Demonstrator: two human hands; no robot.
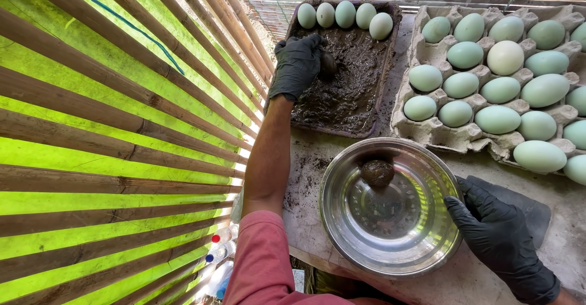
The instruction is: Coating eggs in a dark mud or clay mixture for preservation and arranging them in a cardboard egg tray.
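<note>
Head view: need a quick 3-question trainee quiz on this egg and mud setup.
1. True or false: the left hand is in the mud tray.
2. What lies inside the steel bowl? A) a clean egg B) a mud-coated egg C) nothing
3. Which hand touches the bowl's rim?

Key: 1 true, rolling an egg in mud. 2 B, the mud-coated egg. 3 the right hand; clean eggs fill the carton.

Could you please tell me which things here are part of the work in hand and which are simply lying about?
In use:
- left hand, black-gloved, rolling a mud-covered egg
- dark tray of wet mud
- right hand steadying the shiny steel bowl
- mud-coated egg in the bowl
- pale green eggs in the grey pulp carton

Lying about:
- plastic bottles below the table
- bamboo slat wall
</note>
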